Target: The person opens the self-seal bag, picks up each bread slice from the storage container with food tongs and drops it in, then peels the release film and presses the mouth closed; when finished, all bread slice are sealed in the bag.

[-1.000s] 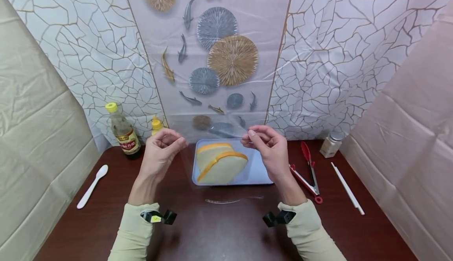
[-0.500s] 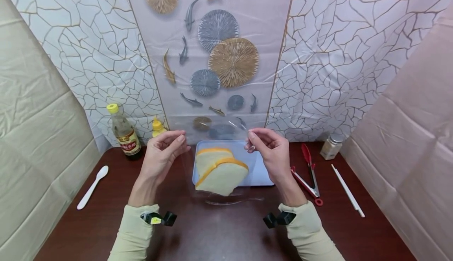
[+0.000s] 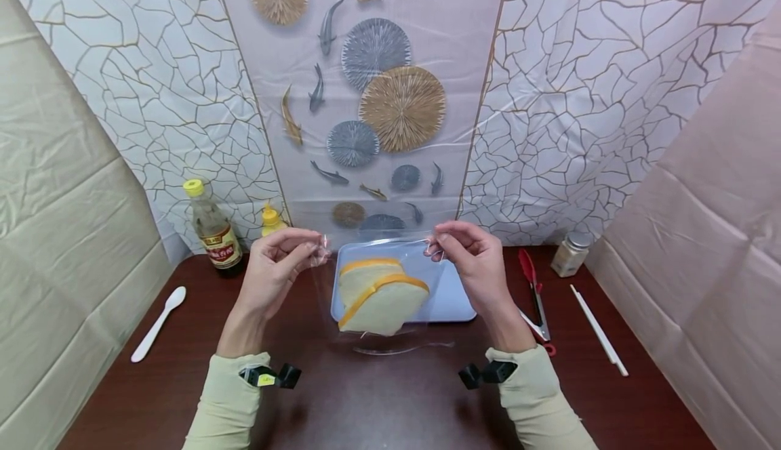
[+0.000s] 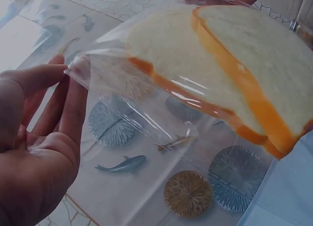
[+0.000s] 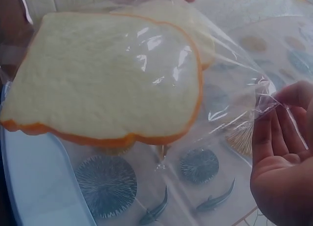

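Note:
A clear plastic bag [image 3: 381,238] hangs between my two hands, its upper edge stretched across. Inside it are two bread slices with orange crusts; the front slice [image 3: 387,304] overlaps the rear slice [image 3: 356,278]. My left hand [image 3: 274,263] pinches the bag's top left corner between thumb and fingers. At the opposite top corner, my right hand [image 3: 472,260] does the same. Close up, the left wrist view shows the film [image 4: 105,72] drawn to a point at the fingertips. In the head view, the bread overlaps a light blue tray [image 3: 454,301].
A sauce bottle [image 3: 216,233] and a yellow squeeze bottle [image 3: 271,218] stand back left, with a white spoon [image 3: 160,323] nearer. To the right are red-tipped tongs [image 3: 537,294], a seasoning jar [image 3: 571,253] and white chopsticks [image 3: 598,328]. A clear strip [image 3: 396,350] lies before the tray.
The bag with the bread has come lower and nearer, its front slice now reaching past the tray's front edge. Both hands have drawn slightly apart, and the right one covers more of the tongs.

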`<state>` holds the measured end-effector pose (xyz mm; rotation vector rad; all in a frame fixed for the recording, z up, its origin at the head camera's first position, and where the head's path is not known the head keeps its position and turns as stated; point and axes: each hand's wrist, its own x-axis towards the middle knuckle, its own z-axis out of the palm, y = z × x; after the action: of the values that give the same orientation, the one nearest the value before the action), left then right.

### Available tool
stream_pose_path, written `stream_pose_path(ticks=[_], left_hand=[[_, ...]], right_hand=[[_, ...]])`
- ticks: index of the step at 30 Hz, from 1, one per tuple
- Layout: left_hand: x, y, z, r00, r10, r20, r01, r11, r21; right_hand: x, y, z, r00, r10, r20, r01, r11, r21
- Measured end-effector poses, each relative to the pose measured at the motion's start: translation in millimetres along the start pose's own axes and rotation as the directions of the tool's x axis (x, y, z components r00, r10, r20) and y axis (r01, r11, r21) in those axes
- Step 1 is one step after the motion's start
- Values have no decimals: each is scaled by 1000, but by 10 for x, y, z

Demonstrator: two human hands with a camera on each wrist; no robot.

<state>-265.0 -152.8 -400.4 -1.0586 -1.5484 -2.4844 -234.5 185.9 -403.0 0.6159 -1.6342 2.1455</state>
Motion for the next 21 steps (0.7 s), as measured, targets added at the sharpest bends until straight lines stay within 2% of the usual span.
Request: stream_pose_path(ticks=[6, 12, 17, 21], left_hand=[[-14, -4, -16, 1000, 22, 22, -21, 999, -31], [-22, -5, -26, 998, 42, 38, -42, 999, -11], [-17, 14, -16, 1000, 19, 13, -19, 1000, -13], [-14, 14, -13, 1000, 6, -8, -6, 1000, -7]], right_hand=[[3, 8, -39, 998, -2, 65, -3, 998, 70], [-3, -6, -85, 985, -13, 171, -4, 995, 95], [7, -19, -129, 971, -30, 237, 10, 996, 86], [15, -25, -153, 967, -32, 253, 15, 998, 67]])
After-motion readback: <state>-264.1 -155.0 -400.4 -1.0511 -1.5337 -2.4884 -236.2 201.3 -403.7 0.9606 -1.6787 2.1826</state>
